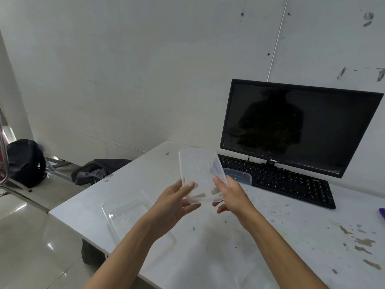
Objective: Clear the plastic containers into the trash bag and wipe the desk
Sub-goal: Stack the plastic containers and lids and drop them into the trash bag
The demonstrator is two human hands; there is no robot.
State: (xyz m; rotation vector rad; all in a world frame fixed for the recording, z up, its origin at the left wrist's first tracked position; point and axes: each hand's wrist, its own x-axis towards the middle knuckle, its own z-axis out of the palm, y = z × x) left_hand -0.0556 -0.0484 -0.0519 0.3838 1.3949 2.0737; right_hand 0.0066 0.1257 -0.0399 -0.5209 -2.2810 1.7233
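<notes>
Work is only started: left hand [175,202] and right hand [231,195] together grasp one container [200,170] above the counter [239,247]; tray [125,213] and lid [239,176] remain, wiping not done

Both forearms are bare (no sleeves, watch or rings), left hand [174,202] and right hand [231,195] ungloved.

A bare, worn office corner

A dark monitor [300,126] and black keyboard [277,180] sit on a chipped white desk [291,236] against scuffed white walls [145,69].
</notes>
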